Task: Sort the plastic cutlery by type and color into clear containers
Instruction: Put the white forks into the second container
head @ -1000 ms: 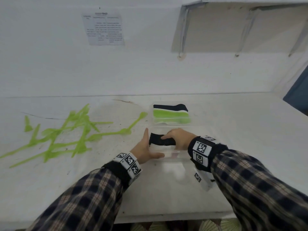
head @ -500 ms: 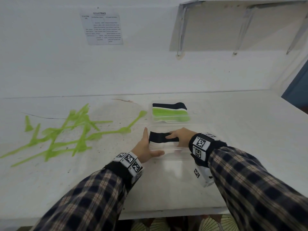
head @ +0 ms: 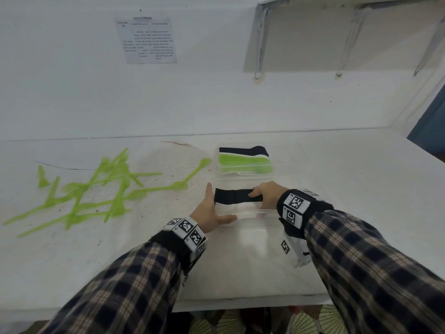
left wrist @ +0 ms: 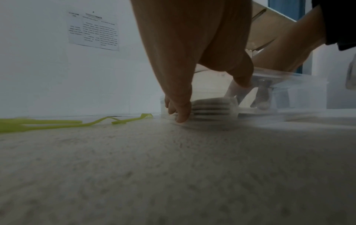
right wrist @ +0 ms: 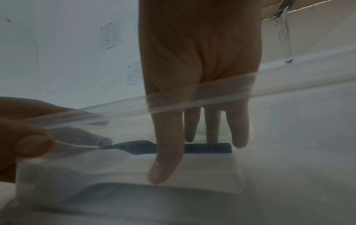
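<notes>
I see my left hand (head: 212, 213) standing on its edge against the left end of the near clear container (head: 248, 213) on the white desk (head: 361, 189). Its fingers are straight and flat against the wall, thumb stretched along the near side, so it braces the box without curling round anything. From the left wrist view the fingertips (left wrist: 181, 117) press the container's corner, and a stack of white cutlery (left wrist: 213, 106) shows through the plastic just beside them.

My right hand (head: 267, 194) reaches down over the container's right part. The right wrist view shows its fingers (right wrist: 165, 152) extended and spread inside the box, lying on the black cutlery (right wrist: 208, 147); they look straight, not pinching. In the head view that black cutlery sits as a dark band along the far side of the near container, with white pieces nearer.

Just beyond it stands the far clear container (head: 243, 160), touching or nearly touching the near one, holding black, white and green layers.

Well to the left, loose green cutlery (head: 96, 194) lies scattered on the desk, one piece reaching towards the containers. A printed sheet (head: 147, 39) hangs on the far wall, and a shelf (head: 349, 32) juts out at the upper right.
</notes>
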A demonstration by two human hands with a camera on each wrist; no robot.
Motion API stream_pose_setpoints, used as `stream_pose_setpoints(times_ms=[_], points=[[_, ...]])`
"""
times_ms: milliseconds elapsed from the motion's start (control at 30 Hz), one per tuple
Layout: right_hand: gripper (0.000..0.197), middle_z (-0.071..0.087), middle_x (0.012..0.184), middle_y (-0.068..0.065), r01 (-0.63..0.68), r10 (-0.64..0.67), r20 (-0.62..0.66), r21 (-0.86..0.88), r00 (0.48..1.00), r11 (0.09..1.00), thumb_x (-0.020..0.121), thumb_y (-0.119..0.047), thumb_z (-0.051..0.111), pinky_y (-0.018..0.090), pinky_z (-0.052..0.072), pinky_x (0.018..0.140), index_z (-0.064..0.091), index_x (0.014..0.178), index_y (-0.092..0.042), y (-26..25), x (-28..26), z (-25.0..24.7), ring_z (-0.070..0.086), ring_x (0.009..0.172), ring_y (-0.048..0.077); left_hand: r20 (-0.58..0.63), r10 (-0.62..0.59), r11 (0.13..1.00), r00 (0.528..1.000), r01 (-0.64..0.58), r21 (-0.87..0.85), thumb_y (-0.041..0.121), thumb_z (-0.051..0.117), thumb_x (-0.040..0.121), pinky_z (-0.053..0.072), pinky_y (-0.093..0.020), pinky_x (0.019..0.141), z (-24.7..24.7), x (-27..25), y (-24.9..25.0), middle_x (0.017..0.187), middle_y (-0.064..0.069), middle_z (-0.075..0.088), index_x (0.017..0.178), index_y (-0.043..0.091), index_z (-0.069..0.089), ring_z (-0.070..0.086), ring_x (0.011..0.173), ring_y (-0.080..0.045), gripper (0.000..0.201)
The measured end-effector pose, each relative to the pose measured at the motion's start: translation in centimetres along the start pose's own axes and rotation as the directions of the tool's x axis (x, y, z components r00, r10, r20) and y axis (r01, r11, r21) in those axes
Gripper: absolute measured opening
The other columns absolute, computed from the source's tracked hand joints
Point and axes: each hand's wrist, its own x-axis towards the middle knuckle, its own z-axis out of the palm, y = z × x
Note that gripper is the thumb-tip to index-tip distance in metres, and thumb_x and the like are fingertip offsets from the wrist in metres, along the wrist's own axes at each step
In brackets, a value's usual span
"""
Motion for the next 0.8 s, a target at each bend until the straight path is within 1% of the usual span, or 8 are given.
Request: stream_pose_setpoints(times_ms=[67, 167, 300, 433, 500, 600, 800], points=[[0.058, 0.044, 0.144, 0.007, -0.004, 0.004, -0.006, 0.006, 1.0, 1.0, 0.088, -0.012, 0.062, 0.028, 0.034, 0.106, 0.041, 0.141, -0.019, 0.0, 0.0, 0.1, 0.043, 0.13, 0.027, -0.003, -0.004, 1.0, 1.0, 0.004, -0.002, 0.029, 0.075, 0.079, 0.016, -0.016, 0.105, 0.0, -0.1, 0.0, 0.159, -0.005, 0.006, 0.147, 0.009, -0.021, 0.012, 0.145, -0.014, 0.119], [0.057, 0.042, 0.144, 0.008, 0.009, -0.009, -0.018, -0.013, 1.0, 1.0, 0.09, -0.015, 0.059, 0.028, 0.032, 0.107, 0.038, 0.143, -0.019, -0.2, -0.2, 0.1, 0.042, 0.131, 0.027, 0.002, -0.012, 1.0, 1.0, 0.012, 0.013, 0.03, 0.074, 0.079, 0.018, -0.022, 0.11, -0.1, -0.2, 0.2, 0.159, -0.007, 0.005, 0.147, 0.011, -0.021, 0.013, 0.145, -0.016, 0.118], [0.058, 0.04, 0.146, 0.007, 0.044, -0.046, -0.056, -0.039, 0.997, 0.998, 0.09, -0.019, 0.058, 0.029, 0.028, 0.109, 0.035, 0.144, -0.019, -0.5, -0.5, 0.0, 0.039, 0.132, 0.026, 0.003, -0.019, 0.999, 1.0, 0.019, 0.036, 0.029, 0.073, 0.081, 0.02, -0.021, 0.109, -0.2, -0.6, 0.6, 0.159, -0.008, 0.008, 0.147, 0.011, -0.021, 0.018, 0.144, -0.018, 0.117], [0.055, 0.043, 0.144, 0.007, 0.011, -0.012, -0.017, -0.018, 1.0, 1.0, 0.092, -0.018, 0.056, 0.028, 0.033, 0.106, 0.037, 0.144, -0.02, -0.8, -0.2, 0.1, 0.043, 0.129, 0.026, 0.006, -0.029, 0.998, 1.0, 0.028, 0.062, 0.031, 0.074, 0.08, 0.02, -0.024, 0.11, -0.3, -0.7, 0.9, 0.159, -0.009, 0.008, 0.147, 0.011, -0.02, 0.018, 0.144, -0.019, 0.117], [0.055, 0.045, 0.142, 0.008, 0.005, -0.005, -0.011, -0.013, 1.0, 1.0, 0.091, -0.021, 0.058, 0.029, 0.035, 0.105, 0.039, 0.143, -0.017, -1.0, -0.3, 0.0, 0.045, 0.128, 0.027, 0.007, -0.031, 0.998, 0.999, 0.031, 0.058, 0.031, 0.074, 0.079, 0.02, -0.024, 0.111, -0.4, -0.7, 1.0, 0.158, -0.01, 0.009, 0.147, 0.011, -0.02, 0.018, 0.144, -0.02, 0.117], [0.056, 0.052, 0.136, 0.01, 0.015, -0.015, -0.037, -0.015, 0.999, 1.0, 0.088, -0.028, 0.063, 0.031, 0.039, 0.103, 0.045, 0.139, -0.013, -1.6, -0.3, -0.1, 0.049, 0.123, 0.028, 0.007, -0.031, 0.998, 0.999, 0.031, 0.059, 0.029, 0.074, 0.08, 0.02, -0.023, 0.11, -0.4, -0.8, 1.1, 0.158, -0.01, 0.011, 0.147, 0.011, -0.02, 0.019, 0.144, -0.019, 0.117], [0.054, 0.047, 0.141, 0.007, 0.012, -0.01, -0.057, 0.036, 0.998, 0.999, 0.09, -0.017, 0.06, 0.027, 0.035, 0.104, 0.042, 0.141, -0.017, -2.1, -0.1, 0.1, 0.046, 0.127, 0.025, 0.008, -0.049, 0.995, 0.999, 0.049, 0.082, 0.03, 0.074, 0.08, 0.024, -0.025, 0.109, -0.4, -1.0, 1.3, 0.157, -0.012, 0.017, 0.147, 0.012, -0.02, 0.025, 0.142, -0.022, 0.117]])
